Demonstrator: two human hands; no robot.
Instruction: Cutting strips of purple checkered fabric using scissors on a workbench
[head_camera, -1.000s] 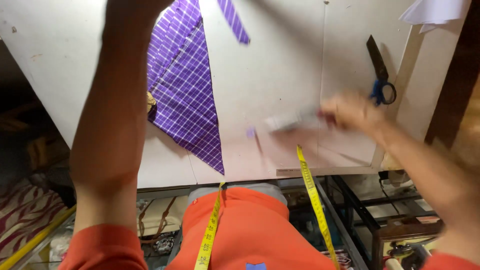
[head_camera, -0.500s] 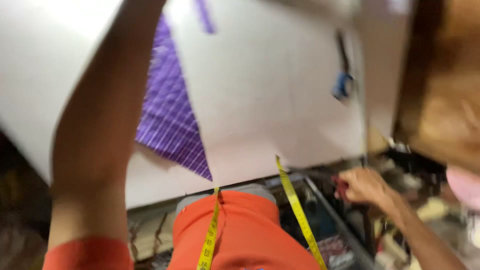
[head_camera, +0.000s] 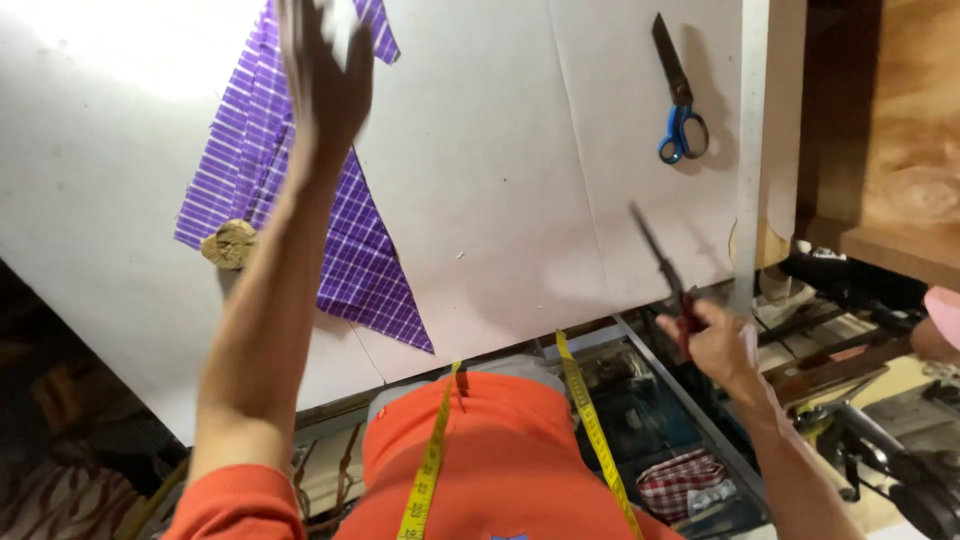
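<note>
- Since half a second back, the right hand (head_camera: 712, 342) is coming up from below the table edge with a pair of dark scissors (head_camera: 660, 268), and the view is swinging right, so the blue-handled scissors (head_camera: 677, 100) are now showing plainly.
- Right fingers are clenching around the red handles of the dark scissors; the blades are pointing up and away over the white table (head_camera: 500, 180), probably so they are ready for use at the near edge.
- That wrist is bending back, with the forearm running in from the lower right.
- The left hand (head_camera: 322, 85) is reaching far forward, arm nearly straight, over the purple checked cloth (head_camera: 355, 250); it is blurred, and something white is showing at the fingertips, but I cannot tell whether they are gripping it.
- A small round weight (head_camera: 230, 244) is sitting on the cloth's left edge, seemingly to keep it flat.
- A yellow measuring tape (head_camera: 590, 430) is hanging around the person's neck.
</note>
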